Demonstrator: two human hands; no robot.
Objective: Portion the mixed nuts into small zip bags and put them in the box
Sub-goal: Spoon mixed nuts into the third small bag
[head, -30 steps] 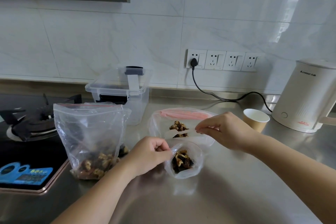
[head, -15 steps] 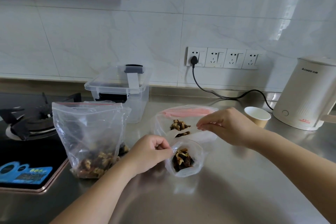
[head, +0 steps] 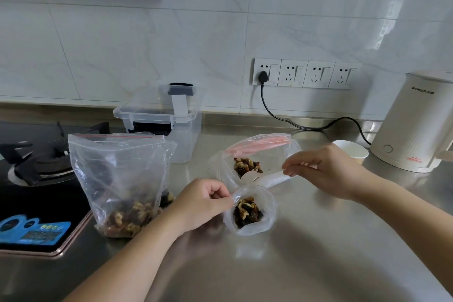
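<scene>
At the far left a gas hob (head: 36, 167) runs off the picture's edge, its black glass carrying a blue label (head: 34, 231) whose print is too blurred to read. Just right of it a large clear zip bag (head: 115, 179) stands upright on the steel counter (head: 318, 265), its mouth open, with mixed nuts (head: 127, 219) heaped in the bottom; the crinkled plastic hides part of what lies behind it. Behind that bag sits a clear plastic box (head: 181, 135) with a lid and a grey latch; something dark shows through its front wall, but it cannot be made out. The left hand (head: 198, 206), fingers curled, pinches the left rim of a small zip bag (head: 252, 211) standing open on the counter and holding a dark portion of nuts. Just behind it, touching, lies a second small bag (head: 259, 154) with a pinkish seal strip and more nuts inside; a white piece at its near edge is hard to identify. The right hand (head: 326, 169) pinches that bag's rim between thumb and fingertips, and it covers part of a paper cup (head: 353, 151). On the wall, four sockets (head: 305, 75) carry one black plug and cord (head: 306, 126) leading to a cream kettle (head: 416, 125), which is cut off at the right edge.
</scene>
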